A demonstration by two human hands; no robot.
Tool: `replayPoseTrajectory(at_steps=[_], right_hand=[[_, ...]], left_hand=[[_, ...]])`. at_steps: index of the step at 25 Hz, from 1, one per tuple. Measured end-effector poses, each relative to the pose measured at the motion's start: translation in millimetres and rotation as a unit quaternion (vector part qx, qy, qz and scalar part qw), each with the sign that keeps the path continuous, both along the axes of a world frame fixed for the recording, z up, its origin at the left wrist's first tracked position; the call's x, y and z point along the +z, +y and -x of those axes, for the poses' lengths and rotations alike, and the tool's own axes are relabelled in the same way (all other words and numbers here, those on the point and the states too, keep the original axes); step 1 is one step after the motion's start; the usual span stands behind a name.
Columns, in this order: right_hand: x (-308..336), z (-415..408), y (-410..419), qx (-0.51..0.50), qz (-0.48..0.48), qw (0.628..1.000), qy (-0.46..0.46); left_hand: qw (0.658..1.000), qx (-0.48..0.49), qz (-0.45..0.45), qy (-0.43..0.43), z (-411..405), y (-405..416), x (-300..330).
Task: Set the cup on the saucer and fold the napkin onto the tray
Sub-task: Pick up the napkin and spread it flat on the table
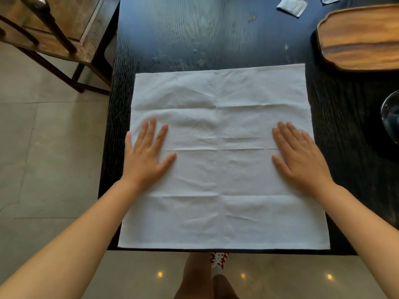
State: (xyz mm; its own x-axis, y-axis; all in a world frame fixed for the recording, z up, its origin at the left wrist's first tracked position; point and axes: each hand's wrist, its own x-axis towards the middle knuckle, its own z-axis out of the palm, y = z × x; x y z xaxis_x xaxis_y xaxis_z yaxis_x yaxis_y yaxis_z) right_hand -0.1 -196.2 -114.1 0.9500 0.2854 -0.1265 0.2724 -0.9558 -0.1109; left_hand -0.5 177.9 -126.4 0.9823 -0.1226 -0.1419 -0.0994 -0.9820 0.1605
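A white cloth napkin lies spread out flat and fully unfolded on a dark, almost black wooden table, its near edge running right along the table's near edge. It is roughly square, and the fabric is lightly rumpled, crossed by straight crease lines: one runs down the middle from far to near, and several run side to side, dividing the cloth into bands. A soft raised wrinkle sits in the far left quarter. The left hand rests palm down on the napkin's left side, fingers straight and slightly spread, the little finger reaching past the cloth's left edge; it grips nothing. The right hand lies the same way on the right side, flat and open, fingers extended toward the far edge, thumb pointing inward, holding nothing. Both forearms are bare. A wooden tray with a raised rim and streaked brown grain sits on the far right of the table, well apart from the napkin's far right corner. At the right edge of the view, a glass object is cut off, too little showing to say what it is. Small pale squares of cloth or paper lie at the far edge of the table. A wooden chair stands on the tiled floor to the left.
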Motion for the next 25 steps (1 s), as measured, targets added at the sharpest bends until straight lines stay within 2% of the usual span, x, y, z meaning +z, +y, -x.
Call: replayPoseTrajectory(at_steps=[3,4,5,8,11,14,19,25], right_hand=[[0,-6,14,-0.146,-0.016,0.988,-0.038],[0,-11,26,-0.157,-0.026,0.986,-0.051],[-1,-18,40,-0.135,-0.040,0.988,-0.058],[-7,-51,78,0.001,-0.041,0.998,-0.051],[-9,-91,86,0.042,-0.012,0.999,-0.021],[-9,-121,59,0.034,-0.001,0.999,-0.010],[-5,-143,9,-0.003,0.003,1.000,-0.001],[-3,-146,3,0.017,0.004,1.000,-0.010]], left_hand=[[0.993,0.119,0.021,-0.007,-22,-1,5],[0.991,0.130,0.037,-0.027,-31,-10,6],[0.993,0.103,0.044,-0.048,-39,-22,7],[0.994,-0.084,0.019,-0.062,-65,-62,3],[0.980,-0.194,-0.020,-0.049,-97,-76,-1],[0.979,-0.201,-0.009,-0.033,-126,-56,-4],[0.989,-0.144,-0.016,-0.026,-147,-8,-7],[0.992,-0.122,-0.017,-0.023,-156,17,-6]])
